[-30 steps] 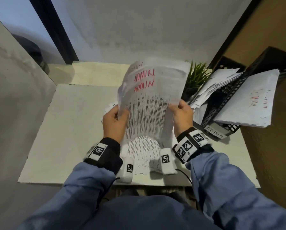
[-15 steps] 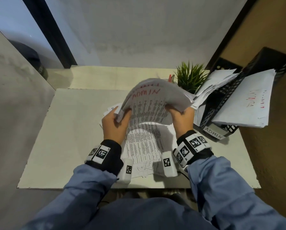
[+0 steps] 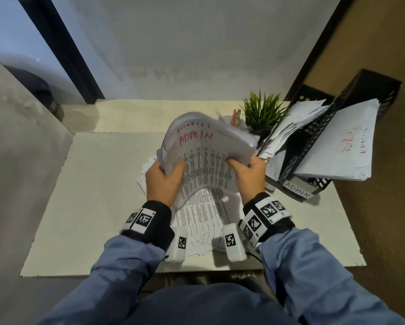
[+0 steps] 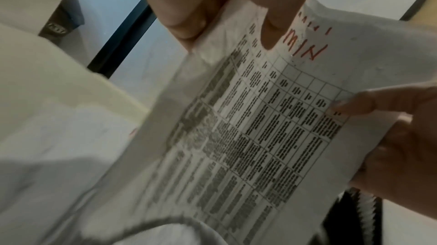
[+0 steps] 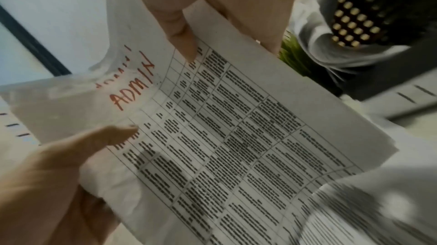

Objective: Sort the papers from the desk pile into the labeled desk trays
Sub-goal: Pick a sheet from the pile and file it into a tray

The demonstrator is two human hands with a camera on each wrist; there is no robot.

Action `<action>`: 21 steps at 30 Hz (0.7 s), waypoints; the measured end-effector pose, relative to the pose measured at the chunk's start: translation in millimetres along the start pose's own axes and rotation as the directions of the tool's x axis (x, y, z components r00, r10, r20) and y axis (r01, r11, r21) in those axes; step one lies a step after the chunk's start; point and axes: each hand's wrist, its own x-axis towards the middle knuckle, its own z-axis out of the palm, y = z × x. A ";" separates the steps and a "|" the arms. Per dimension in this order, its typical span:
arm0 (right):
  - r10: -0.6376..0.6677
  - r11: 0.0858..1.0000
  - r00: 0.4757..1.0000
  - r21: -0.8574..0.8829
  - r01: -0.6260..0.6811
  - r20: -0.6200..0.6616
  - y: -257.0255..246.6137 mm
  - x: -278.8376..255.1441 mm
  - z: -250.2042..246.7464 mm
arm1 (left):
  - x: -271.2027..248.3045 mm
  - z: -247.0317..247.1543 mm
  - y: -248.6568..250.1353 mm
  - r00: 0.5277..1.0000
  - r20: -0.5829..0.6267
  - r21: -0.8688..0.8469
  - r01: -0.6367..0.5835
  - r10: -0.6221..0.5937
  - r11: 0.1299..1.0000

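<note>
A bundle of printed sheets (image 3: 208, 146) marked ADMIN in red arches up over the desk, its top edge curled away from me. My left hand (image 3: 169, 171) grips its left edge, thumb on the printed face. My right hand (image 3: 242, 167) grips its right edge the same way. In the left wrist view the sheets (image 4: 260, 127) run between my left hand (image 4: 236, 24) and my right hand (image 4: 390, 136). The right wrist view shows the sheets (image 5: 236, 127) pinched by my right hand (image 5: 212, 30). More loose papers (image 3: 201, 214) lie flat below. Black mesh trays (image 3: 314, 146) stand to the right, one labelled ADMIN (image 3: 297, 189).
Both trays hold papers; a thick stack (image 3: 342, 146) overhangs the ADMIN one. A small green plant (image 3: 264, 113) and a pen cup (image 3: 234, 118) stand behind the bundle. The desk (image 3: 98, 195) is bare on the left. A brown wall (image 3: 389, 207) bounds the right.
The bundle stood upright with its red writing showing reversed. Its top has since bent forward and down, so ADMIN now reads the right way. Both hands kept their grip.
</note>
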 end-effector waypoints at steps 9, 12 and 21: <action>0.020 0.999 0.998 -0.038 -0.022 -0.057 -22.3 12.3 -49.1 | -3.0 9.3 45.3 0.937 0.342 0.166 -0.130 0.067 0.978; -0.179 0.983 0.969 -0.076 0.168 -0.169 -47.5 30.6 -98.5 | -10.3 25.5 100.1 0.854 0.459 0.136 -0.340 0.245 0.930; 0.140 0.787 0.790 -0.417 -0.454 -0.597 -19.0 56.8 -211.5 | -50.5 118.6 192.4 0.616 0.512 0.122 -0.742 0.599 0.660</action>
